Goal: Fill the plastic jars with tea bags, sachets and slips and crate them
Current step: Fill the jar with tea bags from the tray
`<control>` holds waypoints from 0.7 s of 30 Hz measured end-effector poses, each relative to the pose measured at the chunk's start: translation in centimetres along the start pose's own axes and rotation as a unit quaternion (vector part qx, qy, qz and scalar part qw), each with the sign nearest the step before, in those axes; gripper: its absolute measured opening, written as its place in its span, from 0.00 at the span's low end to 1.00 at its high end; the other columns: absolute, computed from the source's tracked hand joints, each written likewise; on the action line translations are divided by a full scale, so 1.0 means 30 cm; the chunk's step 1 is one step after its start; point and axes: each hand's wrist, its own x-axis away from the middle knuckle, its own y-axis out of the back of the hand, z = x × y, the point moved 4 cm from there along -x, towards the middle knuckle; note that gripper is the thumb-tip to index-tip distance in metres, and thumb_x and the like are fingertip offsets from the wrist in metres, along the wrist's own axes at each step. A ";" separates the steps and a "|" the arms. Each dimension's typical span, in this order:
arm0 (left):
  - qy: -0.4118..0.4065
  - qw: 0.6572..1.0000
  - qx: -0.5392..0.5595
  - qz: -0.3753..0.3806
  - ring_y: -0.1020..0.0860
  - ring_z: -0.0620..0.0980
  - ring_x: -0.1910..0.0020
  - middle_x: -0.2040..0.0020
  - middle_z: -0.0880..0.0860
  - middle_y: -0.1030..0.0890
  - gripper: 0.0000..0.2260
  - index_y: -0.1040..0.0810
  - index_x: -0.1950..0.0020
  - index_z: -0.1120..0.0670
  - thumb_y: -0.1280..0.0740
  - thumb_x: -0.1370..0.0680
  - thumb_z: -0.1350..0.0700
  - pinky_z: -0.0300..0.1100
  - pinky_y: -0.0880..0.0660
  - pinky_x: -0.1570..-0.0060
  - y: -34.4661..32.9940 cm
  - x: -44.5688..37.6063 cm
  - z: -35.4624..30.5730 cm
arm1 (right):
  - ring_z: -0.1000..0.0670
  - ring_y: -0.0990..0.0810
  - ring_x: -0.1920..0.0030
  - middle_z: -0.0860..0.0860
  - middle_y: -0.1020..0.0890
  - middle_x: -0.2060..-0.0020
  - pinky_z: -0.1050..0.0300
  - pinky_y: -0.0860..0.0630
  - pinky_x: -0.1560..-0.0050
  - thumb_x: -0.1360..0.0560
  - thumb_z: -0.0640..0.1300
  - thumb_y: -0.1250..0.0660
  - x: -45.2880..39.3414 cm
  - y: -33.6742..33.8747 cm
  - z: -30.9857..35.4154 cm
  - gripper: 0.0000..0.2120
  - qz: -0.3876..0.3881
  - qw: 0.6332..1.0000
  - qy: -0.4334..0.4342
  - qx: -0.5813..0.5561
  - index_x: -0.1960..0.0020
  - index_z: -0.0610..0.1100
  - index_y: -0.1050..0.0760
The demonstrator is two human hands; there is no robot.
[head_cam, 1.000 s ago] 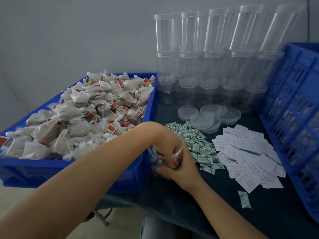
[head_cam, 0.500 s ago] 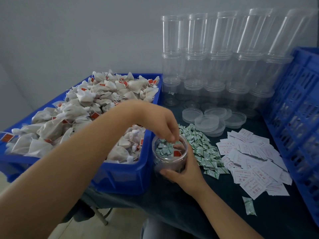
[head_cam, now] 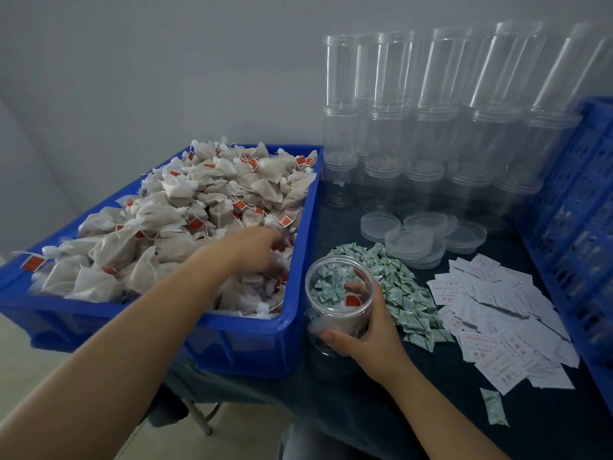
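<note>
left hand (head_cam: pixel 262 250): fingertips buried among the tea bags (head_cam: pixel 185 207); whether they grip one cannot be told.
right hand (head_cam: pixel 368 333): fingers (head_cam: pixel 356 287) seen only through the jar (head_cam: pixel 338 293) wall.
slips (head_cam: pixel 497 327): red print too small to read.
blue crate (head_cam: pixel 577 227): cut off by the right edge.
stacked jars (head_cam: pixel 431 111): rear rows blur together.

left hand (head_cam: pixel 262 250) in tea bags (head_cam: pixel 185 220) | right hand (head_cam: pixel 368 333) holds jar (head_cam: pixel 335 293) | sachets (head_cam: pixel 404 290) beside
</note>
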 end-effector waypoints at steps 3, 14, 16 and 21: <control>0.009 1.000 -0.022 -0.001 0.27 0.46 0.62 0.62 0.45 0.25 0.07 0.23 0.55 0.51 0.29 0.27 0.50 0.38 0.35 0.66 -0.041 -0.007 0.015 | 0.66 0.28 0.37 0.61 0.29 0.35 0.73 0.28 0.44 0.46 0.59 0.19 0.002 0.000 -0.001 0.44 0.000 1.000 0.000 -0.003 0.40 0.83 0.39; -0.011 0.998 -0.008 -0.060 0.30 0.44 0.61 0.59 0.45 0.29 0.10 0.25 0.53 0.49 0.27 0.29 0.50 0.38 0.36 0.63 -0.020 0.005 0.013 | 0.65 0.27 0.36 0.63 0.29 0.36 0.70 0.27 0.43 0.46 0.61 0.19 0.000 0.003 -0.009 0.45 -0.005 1.000 -0.003 0.004 0.38 0.83 0.40; -0.004 0.998 0.010 -0.057 0.28 0.46 0.57 0.59 0.43 0.29 0.14 0.24 0.49 0.50 0.25 0.30 0.49 0.39 0.35 0.60 -0.019 0.009 0.024 | 0.64 0.28 0.36 0.63 0.29 0.36 0.70 0.27 0.43 0.46 0.61 0.19 -0.002 0.003 -0.010 0.46 -0.006 1.000 0.000 0.006 0.38 0.83 0.40; -0.001 0.995 0.019 -0.093 0.30 0.40 0.66 0.66 0.44 0.28 0.11 0.27 0.62 0.51 0.25 0.30 0.50 0.37 0.36 0.69 -0.006 0.013 0.044 | 0.65 0.28 0.36 0.62 0.29 0.35 0.71 0.27 0.44 0.46 0.62 0.19 -0.001 0.002 -0.006 0.45 -0.005 1.000 -0.001 0.006 0.39 0.84 0.41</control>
